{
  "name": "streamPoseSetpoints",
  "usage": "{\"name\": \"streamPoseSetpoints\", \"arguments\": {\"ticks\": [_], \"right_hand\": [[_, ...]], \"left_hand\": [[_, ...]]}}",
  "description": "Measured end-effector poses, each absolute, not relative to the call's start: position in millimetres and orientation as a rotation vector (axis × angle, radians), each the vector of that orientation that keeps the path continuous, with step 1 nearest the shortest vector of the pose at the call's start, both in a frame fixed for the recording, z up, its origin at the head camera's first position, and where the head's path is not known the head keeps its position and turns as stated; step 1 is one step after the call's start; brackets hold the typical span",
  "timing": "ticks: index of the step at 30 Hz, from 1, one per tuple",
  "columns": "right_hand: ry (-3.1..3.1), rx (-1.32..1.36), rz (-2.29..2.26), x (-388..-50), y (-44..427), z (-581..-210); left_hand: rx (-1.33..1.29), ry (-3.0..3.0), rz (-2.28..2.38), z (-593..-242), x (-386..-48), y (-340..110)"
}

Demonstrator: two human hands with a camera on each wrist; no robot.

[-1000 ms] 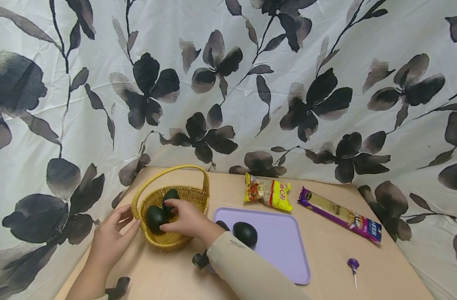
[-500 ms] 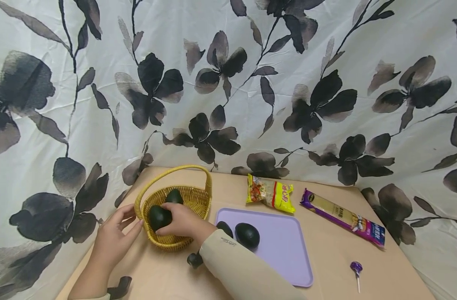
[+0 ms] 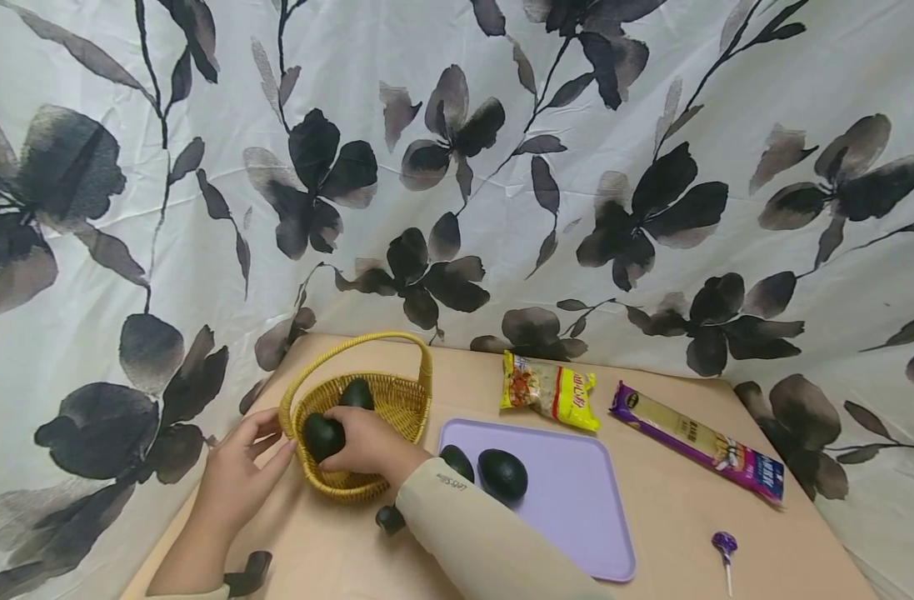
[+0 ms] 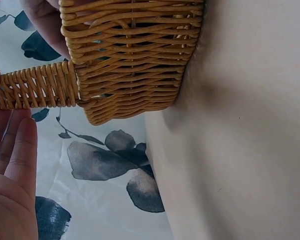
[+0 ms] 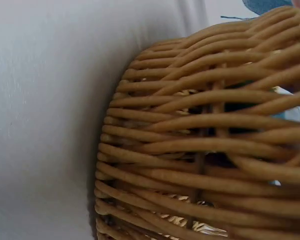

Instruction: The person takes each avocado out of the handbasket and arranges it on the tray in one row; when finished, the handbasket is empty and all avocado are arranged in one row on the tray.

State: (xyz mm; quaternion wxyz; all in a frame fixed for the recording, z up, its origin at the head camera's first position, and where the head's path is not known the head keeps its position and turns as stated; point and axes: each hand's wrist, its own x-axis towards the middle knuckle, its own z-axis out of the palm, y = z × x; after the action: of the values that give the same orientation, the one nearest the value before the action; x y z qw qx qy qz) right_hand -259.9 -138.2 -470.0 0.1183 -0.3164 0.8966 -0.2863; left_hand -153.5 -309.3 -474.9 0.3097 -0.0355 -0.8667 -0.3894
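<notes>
A yellow wicker basket [image 3: 406,403] with an arched handle stands at the left of the table, two dark green avocados inside. My left hand [image 3: 241,472] holds the base of its handle [image 4: 40,86], thumb and fingers on either side. Reaching over the rim, my right hand [image 3: 370,446] grips the nearer avocado [image 3: 323,437]; the other avocado [image 3: 357,393] lies behind it. In the right wrist view the woven wall [image 5: 199,135] hides the fingers. Two more avocados, one dark oval [image 3: 503,476] and one partly covered by the sleeve [image 3: 457,462], lie on a lilac tray [image 3: 569,500].
Behind the tray lies a yellow snack packet [image 3: 550,390]. To its right is a long purple packet [image 3: 696,442], and nearer the front a purple lollipop [image 3: 724,546]. A patterned cloth [image 3: 531,208] hangs along the table's back and sides.
My right hand has closed round the nearer avocado, which has turned slightly in the basket. The left hand stays at the handle. The whole head view has shifted a little.
</notes>
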Motion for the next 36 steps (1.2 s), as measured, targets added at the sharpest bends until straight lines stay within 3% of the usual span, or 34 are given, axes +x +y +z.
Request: {"name": "streamPoseSetpoints", "arguments": {"ticks": [36], "right_hand": [[2.562,-1.028,-0.883,-256,-116,-461]], "left_hand": [[-0.050,-2.305,-0.959,-473,-154,-307]]}}
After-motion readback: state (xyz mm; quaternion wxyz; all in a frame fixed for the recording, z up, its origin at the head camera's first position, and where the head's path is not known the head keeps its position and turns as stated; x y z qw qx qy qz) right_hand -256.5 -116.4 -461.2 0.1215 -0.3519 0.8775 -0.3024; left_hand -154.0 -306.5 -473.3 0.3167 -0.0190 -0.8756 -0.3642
